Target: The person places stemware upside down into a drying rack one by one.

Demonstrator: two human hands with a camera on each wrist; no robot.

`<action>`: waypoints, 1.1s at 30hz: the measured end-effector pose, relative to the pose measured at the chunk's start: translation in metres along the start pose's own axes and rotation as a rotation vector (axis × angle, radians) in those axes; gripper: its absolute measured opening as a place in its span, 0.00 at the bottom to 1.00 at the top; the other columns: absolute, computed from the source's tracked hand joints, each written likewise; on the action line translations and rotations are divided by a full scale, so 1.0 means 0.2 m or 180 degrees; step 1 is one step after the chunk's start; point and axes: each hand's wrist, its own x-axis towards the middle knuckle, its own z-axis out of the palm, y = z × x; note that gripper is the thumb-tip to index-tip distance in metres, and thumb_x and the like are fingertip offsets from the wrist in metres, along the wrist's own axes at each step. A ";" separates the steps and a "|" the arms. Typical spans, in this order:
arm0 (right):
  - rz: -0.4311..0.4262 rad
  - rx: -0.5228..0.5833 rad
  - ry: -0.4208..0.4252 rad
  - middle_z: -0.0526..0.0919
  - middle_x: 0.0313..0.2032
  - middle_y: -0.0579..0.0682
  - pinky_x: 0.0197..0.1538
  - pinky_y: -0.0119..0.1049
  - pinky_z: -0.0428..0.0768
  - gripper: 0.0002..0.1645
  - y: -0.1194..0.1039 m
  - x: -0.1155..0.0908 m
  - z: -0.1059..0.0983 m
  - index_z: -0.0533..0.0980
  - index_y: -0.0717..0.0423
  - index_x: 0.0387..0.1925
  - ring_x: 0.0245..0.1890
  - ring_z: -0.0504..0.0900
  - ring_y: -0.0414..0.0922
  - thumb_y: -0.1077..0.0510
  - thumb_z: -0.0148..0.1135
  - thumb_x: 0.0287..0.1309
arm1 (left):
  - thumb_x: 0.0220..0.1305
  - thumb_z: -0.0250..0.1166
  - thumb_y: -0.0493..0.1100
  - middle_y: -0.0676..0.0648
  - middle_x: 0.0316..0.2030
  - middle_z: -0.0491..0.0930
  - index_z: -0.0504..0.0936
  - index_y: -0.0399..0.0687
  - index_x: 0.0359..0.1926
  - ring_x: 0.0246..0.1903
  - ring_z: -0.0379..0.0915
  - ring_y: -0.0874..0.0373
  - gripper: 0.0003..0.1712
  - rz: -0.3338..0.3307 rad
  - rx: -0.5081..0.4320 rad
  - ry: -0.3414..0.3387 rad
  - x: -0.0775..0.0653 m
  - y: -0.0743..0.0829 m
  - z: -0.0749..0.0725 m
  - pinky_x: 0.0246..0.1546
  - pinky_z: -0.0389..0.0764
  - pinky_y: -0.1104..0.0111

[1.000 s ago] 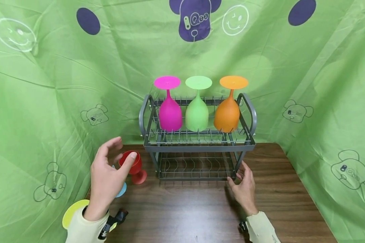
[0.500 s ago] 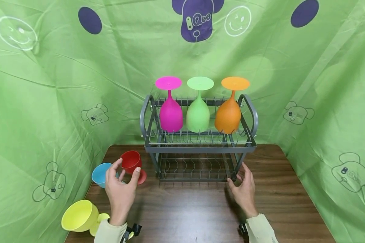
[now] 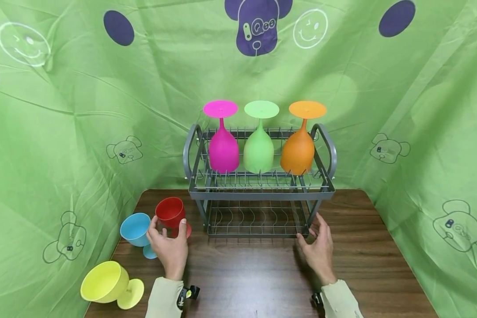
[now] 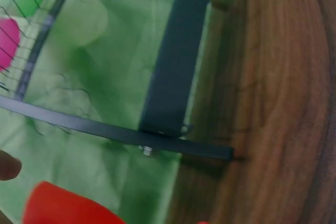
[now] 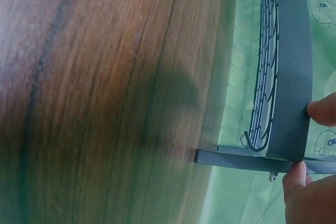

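My left hand (image 3: 168,249) is at the red goblet (image 3: 170,208), fingers on its left and thumb on its right, spread apart. The goblet stands upright on the table, left of a dark grey two-tier dish rack (image 3: 262,195). In the left wrist view only a blurred part of the red goblet (image 4: 63,208) shows low down, with a fingertip beside it. My right hand (image 3: 319,251) grips the rack's lower right front corner. In the right wrist view, fingertips (image 5: 296,174) press on the rack frame (image 5: 291,77).
Upside down on the top tier stand a magenta goblet (image 3: 224,154), a light green goblet (image 3: 258,152) and an orange goblet (image 3: 298,152). Left of my left hand are a blue goblet (image 3: 135,229) and a yellow goblet (image 3: 105,282). Green cloth (image 3: 63,154) surrounds the wooden table (image 3: 254,274).
My left hand has moved right and toward the table's front, lowering around the red goblet and uncovering the blue and yellow goblets. My right hand stays on the rack.
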 end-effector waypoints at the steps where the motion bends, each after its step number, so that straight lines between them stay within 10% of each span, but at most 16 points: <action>1: -0.0001 -0.0011 0.0003 0.74 0.63 0.64 0.59 0.11 0.74 0.58 0.00 0.00 0.00 0.62 0.56 0.79 0.62 0.80 0.60 0.74 0.79 0.48 | 0.59 0.80 0.41 0.44 0.71 0.66 0.65 0.44 0.75 0.72 0.63 0.46 0.47 -0.0011 -0.0018 0.0044 0.00 -0.02 0.01 0.75 0.69 0.42; 19: 0.0000 -0.0101 -0.0015 0.74 0.63 0.64 0.59 0.12 0.75 0.58 0.00 -0.01 0.00 0.60 0.56 0.80 0.62 0.80 0.60 0.73 0.79 0.50 | 0.61 0.78 0.43 0.37 0.72 0.63 0.63 0.46 0.78 0.72 0.62 0.42 0.49 0.0046 0.0090 0.0608 0.06 -0.23 0.20 0.71 0.71 0.39; 33: 0.0015 -0.0075 0.0014 0.75 0.63 0.64 0.59 0.14 0.76 0.57 0.01 0.00 0.00 0.62 0.57 0.79 0.60 0.81 0.60 0.72 0.79 0.50 | 0.63 0.78 0.46 0.38 0.73 0.63 0.61 0.48 0.79 0.71 0.62 0.44 0.49 0.0101 0.0103 0.0476 0.04 -0.20 0.18 0.68 0.72 0.43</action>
